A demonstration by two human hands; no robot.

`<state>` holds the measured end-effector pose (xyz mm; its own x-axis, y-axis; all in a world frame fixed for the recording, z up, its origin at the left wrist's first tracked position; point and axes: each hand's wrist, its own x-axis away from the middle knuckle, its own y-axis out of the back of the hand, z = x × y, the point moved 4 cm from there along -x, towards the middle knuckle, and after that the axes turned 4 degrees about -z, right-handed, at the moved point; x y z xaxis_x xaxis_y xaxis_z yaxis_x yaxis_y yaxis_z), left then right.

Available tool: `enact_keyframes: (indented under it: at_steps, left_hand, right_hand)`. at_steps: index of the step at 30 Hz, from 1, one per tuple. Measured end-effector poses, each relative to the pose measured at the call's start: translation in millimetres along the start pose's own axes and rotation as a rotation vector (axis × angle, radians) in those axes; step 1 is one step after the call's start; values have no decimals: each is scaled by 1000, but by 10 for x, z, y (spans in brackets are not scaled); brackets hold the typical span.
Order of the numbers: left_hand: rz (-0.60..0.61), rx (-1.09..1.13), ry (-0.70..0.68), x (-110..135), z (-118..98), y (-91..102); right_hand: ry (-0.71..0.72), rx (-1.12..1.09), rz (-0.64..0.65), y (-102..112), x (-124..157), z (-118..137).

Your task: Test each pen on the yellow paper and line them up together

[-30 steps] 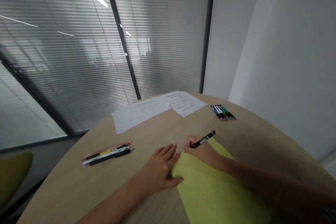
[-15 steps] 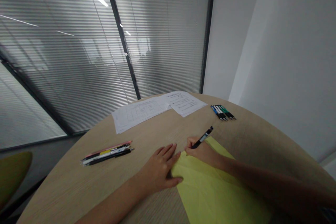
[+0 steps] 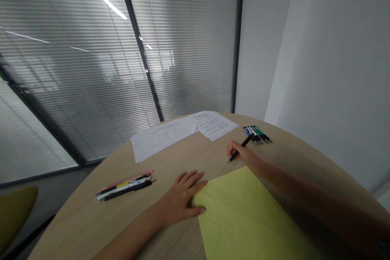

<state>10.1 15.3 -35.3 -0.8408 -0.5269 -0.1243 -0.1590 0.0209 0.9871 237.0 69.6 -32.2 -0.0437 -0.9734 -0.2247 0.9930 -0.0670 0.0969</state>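
Head view: your right hand (image 3: 243, 154) grips the black pen (image 3: 247, 141) beyond the yellow sheet (image 3: 240, 215), your spread left hand (image 3: 179, 200) at its left corner

Right hand (image 3: 239, 151) is shifted toward 1 o'clock, off the yellow sheet (image 3: 237, 215). Black pen (image 3: 246, 141) is carried along; its upper end is now seen overlapping the pen row (image 3: 263, 134). The sheet's 12 o'clock edge, previously partly covered, is exposed.
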Motion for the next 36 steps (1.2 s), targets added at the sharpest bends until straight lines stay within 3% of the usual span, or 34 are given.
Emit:
enact_keyframes:
  at_steps: [4,12,17,23,29,36]
  left_hand:
    - [-10,38,-3,-1,39,0]
    - [-136,123,68,-8,98,76]
    - [-220,-14,256,27,408,42]
    - [-204,-214,379,97,738,-96]
    - [-217,-245,367,93,707,-87]
    - [-242,-256,353,92,709,-102]
  right_hand:
    - [-94,-80,-72,96,-60,31]
    - [-116,-419,53,52,-78,153]
    - [-79,-520,27,99,-80,286]
    - [-202,-577,60,131,-82,384]
    - [-286,-562,179,214,-86,404]
    - [-337,-627,216,258,-80,411]
